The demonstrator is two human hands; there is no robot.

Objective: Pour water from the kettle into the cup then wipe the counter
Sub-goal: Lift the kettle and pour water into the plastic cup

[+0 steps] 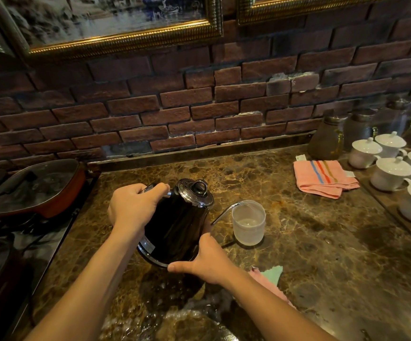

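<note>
Your left grip clamps the kettle by its handle; your right grip props its base, finger curl hidden. The spout points right, over the cup, pouring.

red pan: left | white lidded cups: right | glass jugs: behind cups

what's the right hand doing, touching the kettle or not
Touching. The head view shows the right hand against the kettle's lower side, thumb along its base edge, with no gap.
</note>
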